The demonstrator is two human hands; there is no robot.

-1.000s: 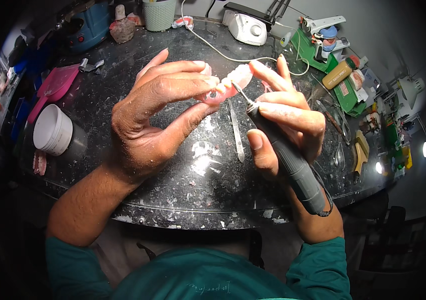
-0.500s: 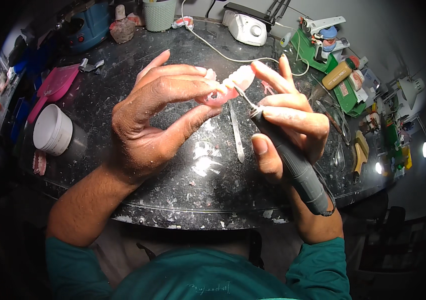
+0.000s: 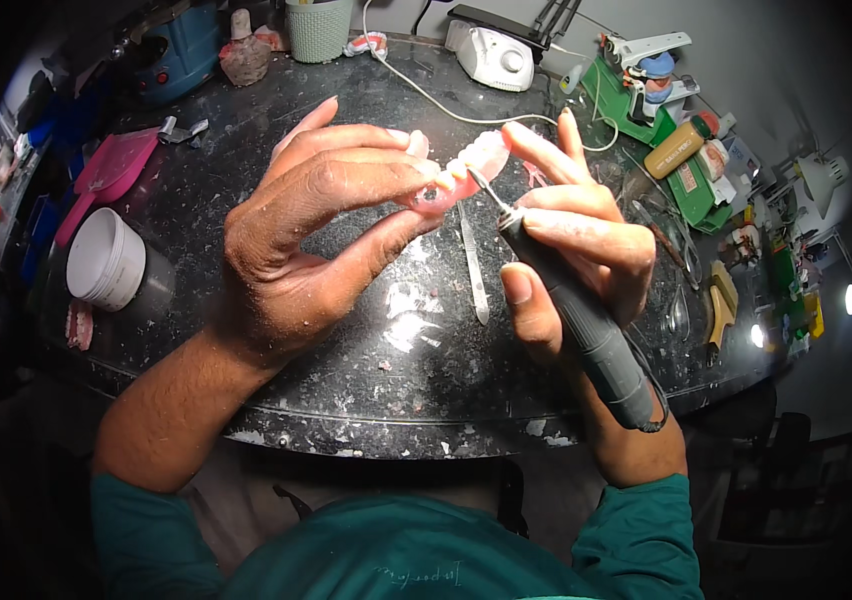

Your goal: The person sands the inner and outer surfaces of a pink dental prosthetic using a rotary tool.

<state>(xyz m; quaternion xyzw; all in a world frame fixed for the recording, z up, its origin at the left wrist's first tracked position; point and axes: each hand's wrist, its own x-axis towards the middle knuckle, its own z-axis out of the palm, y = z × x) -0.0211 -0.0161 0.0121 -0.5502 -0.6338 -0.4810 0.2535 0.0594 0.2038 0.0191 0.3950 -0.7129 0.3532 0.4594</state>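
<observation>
Between the thumb and fingers of my left hand (image 3: pixel 301 235) is a pink denture (image 3: pixel 481 160) with pale teeth, held up over the bench. My right hand (image 3: pixel 591 240) is closed around a black rotary handpiece (image 3: pixel 586 325), its body slanting down toward my wrist. The handpiece's thin metal bur (image 3: pixel 486 188) meets the denture near the teeth; whether it touches cannot be made out. My right fingertips are close to the denture's far end. Below the denture, a slim metal spatula (image 3: pixel 473 265) lies on the dark bench (image 3: pixel 416 400).
At the left stand a white tub (image 3: pixel 106 260) and a pink dustpan (image 3: pixel 116 175), with another denture (image 3: pixel 78 325) near the tub. A white control box (image 3: pixel 494 58) with a cable sits at the back. Green trays (image 3: pixel 691 180) and a brush (image 3: pixel 719 305) are on the right.
The denture and my left fingers have shifted and tilted very slightly. The handpiece has turned a little in my right hand, its bur still at the teeth.
</observation>
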